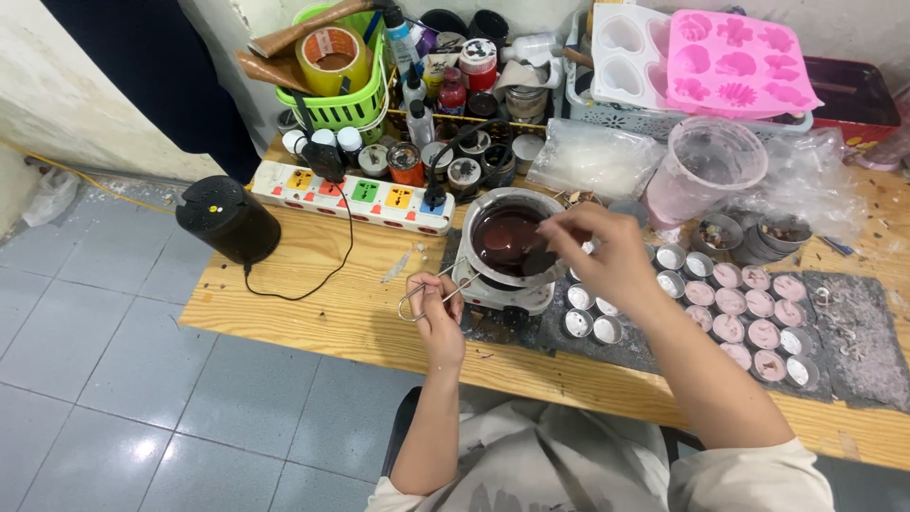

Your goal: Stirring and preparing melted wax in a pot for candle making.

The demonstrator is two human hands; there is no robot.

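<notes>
My left hand (436, 308) grips the wire handle (424, 289) of a small metal pot (513, 238) that sits on a little white heater (503, 296). The pot holds dark reddish-brown liquid. My right hand (607, 251) is over the pot's right rim, pinching a thin stirring tool (545, 230) that dips into the liquid. Both forearms reach in from the bottom of the view. To the right, several small round tins (739, 318) stand in rows on a dark mat, some filled with pale pink, some white.
A white power strip (351, 196) with plugged-in cables lies behind the pot, a black cylinder (227, 220) at the table's left edge. A green basket (334, 90), jars, pink and white moulds (735, 62) and a clear plastic cup (706, 171) crowd the back. Grey floor tiles lie left.
</notes>
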